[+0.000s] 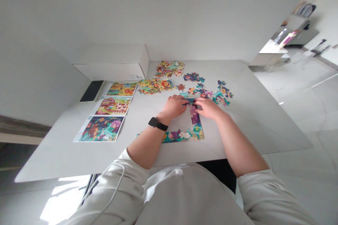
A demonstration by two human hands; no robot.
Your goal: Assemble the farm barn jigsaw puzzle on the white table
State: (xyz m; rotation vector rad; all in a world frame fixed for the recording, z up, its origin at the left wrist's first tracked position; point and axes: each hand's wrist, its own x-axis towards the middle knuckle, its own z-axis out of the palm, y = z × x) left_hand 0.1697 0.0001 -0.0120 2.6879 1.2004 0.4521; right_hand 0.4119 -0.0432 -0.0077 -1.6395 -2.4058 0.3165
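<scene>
A partly joined jigsaw puzzle (195,119) lies flat in front of me, with a bottom row and a right-hand column in place. At the upper end of that column, my left hand (174,107) and my right hand (208,108) meet over a dark blue puzzle piece (190,101). The fingers of both hands are bent and pressed on the piece from either side, partly hiding it. Just beyond my hands lie loose purple and teal puzzle pieces (206,93). My left forearm covers part of the bottom row.
Yellow puzzle pieces (155,85) and another pile of pieces (170,68) lie farther back. Three picture sheets (101,128) line the left side of the white table (250,119). Behind them are a phone (92,91) and a white box (111,71) against the wall.
</scene>
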